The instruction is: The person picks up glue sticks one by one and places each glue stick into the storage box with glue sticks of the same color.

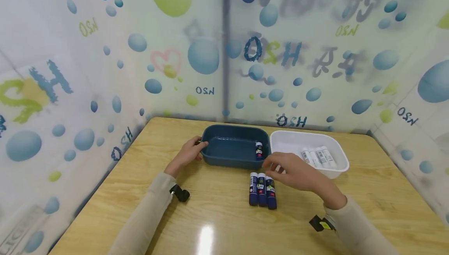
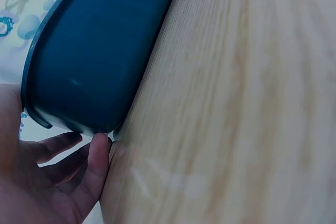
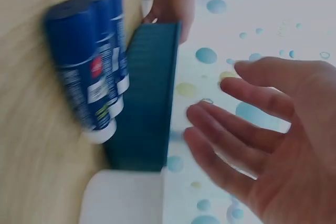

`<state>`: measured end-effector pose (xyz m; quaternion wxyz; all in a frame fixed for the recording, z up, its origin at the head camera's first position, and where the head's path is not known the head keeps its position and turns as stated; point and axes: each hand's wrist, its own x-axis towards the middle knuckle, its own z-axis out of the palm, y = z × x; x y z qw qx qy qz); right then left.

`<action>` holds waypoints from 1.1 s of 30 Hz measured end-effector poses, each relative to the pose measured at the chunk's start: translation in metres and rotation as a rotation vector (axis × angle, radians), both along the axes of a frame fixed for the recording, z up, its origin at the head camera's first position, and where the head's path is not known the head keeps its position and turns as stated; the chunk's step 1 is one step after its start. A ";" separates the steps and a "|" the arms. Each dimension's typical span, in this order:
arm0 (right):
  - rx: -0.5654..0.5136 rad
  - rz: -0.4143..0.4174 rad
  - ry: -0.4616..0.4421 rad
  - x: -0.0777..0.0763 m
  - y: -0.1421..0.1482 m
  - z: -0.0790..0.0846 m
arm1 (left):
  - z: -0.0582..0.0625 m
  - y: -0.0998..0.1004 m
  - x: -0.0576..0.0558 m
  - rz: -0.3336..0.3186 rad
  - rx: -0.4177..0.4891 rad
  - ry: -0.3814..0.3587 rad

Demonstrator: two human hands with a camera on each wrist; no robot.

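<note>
My left hand holds the left end of a dark blue plastic bin. Its thumb lies over the rim and its fingers touch the outer end wall in the left wrist view. One blue glue stick lies inside, at the bin's right end. Three more blue glue sticks lie side by side on the table in front of it. My right hand hovers above and right of these, near the bin's front right corner. Its fingers are loosely bent and hold nothing in the right wrist view.
Right of the blue bin stands a white bin with several white glue sticks inside. Both stand toward the back of a wooden table. Walls of printed sheeting rise behind the table and at its sides.
</note>
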<state>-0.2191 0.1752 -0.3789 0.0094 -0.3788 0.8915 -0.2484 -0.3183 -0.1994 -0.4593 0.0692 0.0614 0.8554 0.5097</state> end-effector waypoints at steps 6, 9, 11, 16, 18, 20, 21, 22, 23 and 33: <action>0.111 -0.051 -0.057 0.005 0.027 -0.014 | 0.000 -0.003 0.002 0.005 0.019 -0.006; 0.175 -0.126 -0.103 0.002 0.035 -0.014 | 0.001 -0.003 0.002 0.003 0.019 -0.003; 0.197 -0.167 -0.117 0.002 0.039 -0.014 | 0.001 -0.003 0.002 -0.003 0.018 -0.003; 0.196 -0.199 -0.136 0.004 0.045 -0.013 | 0.000 -0.001 0.001 -0.012 0.019 -0.002; 0.198 -0.208 -0.167 0.005 0.046 -0.012 | -0.001 -0.001 0.000 -0.011 0.019 0.001; 0.204 -0.223 -0.214 0.007 0.047 -0.013 | -0.001 -0.001 0.000 -0.011 0.019 0.001; 0.205 -0.232 -0.245 0.007 0.047 -0.013 | -0.001 -0.001 0.001 -0.008 0.019 -0.001; 0.205 -0.241 -0.279 0.008 0.047 -0.013 | -0.001 -0.001 0.001 -0.005 0.019 -0.003; 0.205 -0.252 -0.313 0.009 0.047 -0.013 | -0.001 -0.001 0.002 -0.003 0.019 -0.007; 0.202 -0.306 -0.501 0.009 0.047 -0.023 | -0.001 -0.001 0.000 0.006 0.018 -0.016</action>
